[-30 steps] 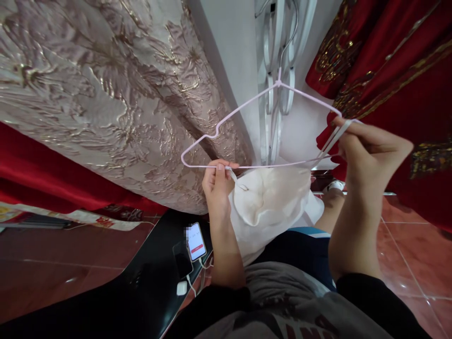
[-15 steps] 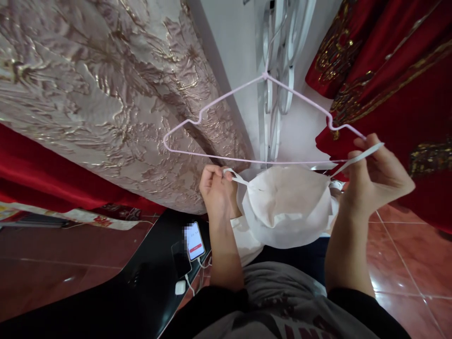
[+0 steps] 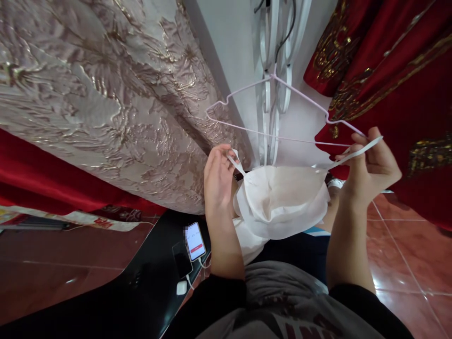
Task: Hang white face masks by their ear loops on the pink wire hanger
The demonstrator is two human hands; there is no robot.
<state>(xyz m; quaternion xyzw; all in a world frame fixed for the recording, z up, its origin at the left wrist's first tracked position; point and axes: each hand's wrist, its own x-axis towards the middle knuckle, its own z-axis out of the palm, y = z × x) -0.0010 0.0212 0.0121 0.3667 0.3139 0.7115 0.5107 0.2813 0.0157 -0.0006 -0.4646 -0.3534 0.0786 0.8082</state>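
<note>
A white garment (image 3: 289, 197) with thin straps hangs between my hands, its body drooping over my lap. On the left, my left hand (image 3: 219, 176) pinches one strap (image 3: 236, 162); the fingers are curled round it. The other strap (image 3: 355, 153) loops over the fingers of my right hand (image 3: 374, 167). Those same fingers grip the right end of a thin lilac hanger (image 3: 300, 94). Tilted away above the garment, the hanger has its left end free, apart from the left strap. Its dark hook (image 3: 291, 28) points up in front of the white metalwork.
A shiny pinkish embossed fabric (image 3: 116, 94) fills the left, with red cloth below it. Red gold-trimmed garments (image 3: 381, 75) hang at right. White curled metalwork (image 3: 266, 103) stands behind. On a black surface (image 3: 116, 292) lie two phones (image 3: 195, 241) with cables and a small white case (image 3: 181, 287).
The hanger's left end has swung right, up and away from me. My left hand has risen with its strap. My right hand has shifted slightly left, still holding the hanger and strap.
</note>
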